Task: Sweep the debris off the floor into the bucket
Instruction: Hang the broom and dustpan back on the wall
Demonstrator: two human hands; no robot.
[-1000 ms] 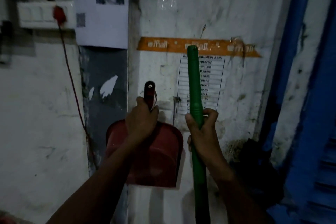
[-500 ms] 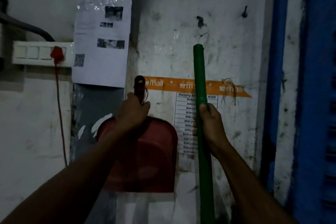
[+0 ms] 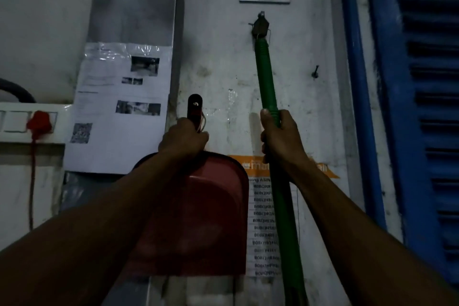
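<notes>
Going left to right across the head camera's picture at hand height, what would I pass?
Red plug → printed paper sheet → left hand on the red dustpan handle → right hand gripping the green broom handle → blue shutter.

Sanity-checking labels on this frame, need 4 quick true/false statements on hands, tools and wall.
1. The right hand grips the green broom handle. True.
2. The left hand is open and holds nothing. False: it grips the handle of the red dustpan.
3. The broom handle's top end is up at the wall hook. True.
4. The blue shutter is left of the dustpan. False: it is on the right side of the view.
</notes>
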